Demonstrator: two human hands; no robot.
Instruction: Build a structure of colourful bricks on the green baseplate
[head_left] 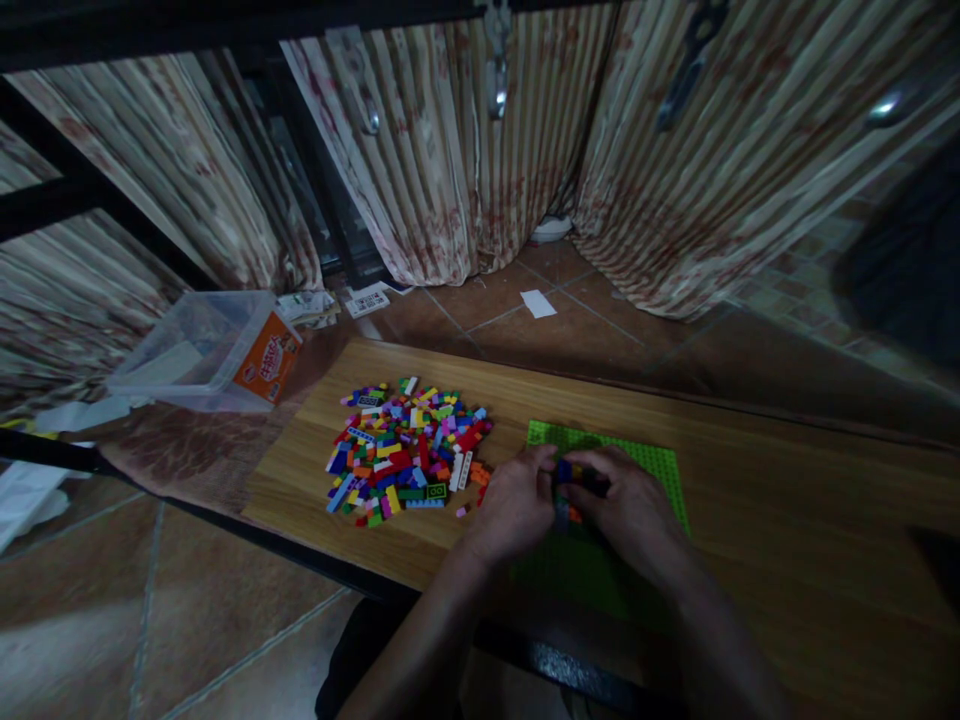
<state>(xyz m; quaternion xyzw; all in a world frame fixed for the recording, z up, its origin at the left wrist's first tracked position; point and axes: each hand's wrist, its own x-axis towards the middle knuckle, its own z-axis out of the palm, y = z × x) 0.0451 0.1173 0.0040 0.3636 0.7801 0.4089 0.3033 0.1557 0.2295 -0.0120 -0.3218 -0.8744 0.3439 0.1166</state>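
Observation:
My left hand (519,505) and my right hand (626,505) meet over a green studded baseplate (577,575). Between their fingertips is a small cluster of toy building bricks (568,472), with blue, yellow and dark parts showing. Both hands are closed on this cluster, thumbs and fingers pinched from either side. Just below it, grey-blue and orange bricks (571,513) peek out between the hands; whether they are joined to the cluster or to the plate I cannot tell. My fingers hide much of the bricks.
A heap of loose multicoloured bricks (405,455) lies left of the baseplate on the wooden tabletop (300,480). Beyond the table's left end stands a clear plastic box (202,350) with an orange label. Striped curtains (450,150) hang behind, and papers (538,303) lie on the tiled floor.

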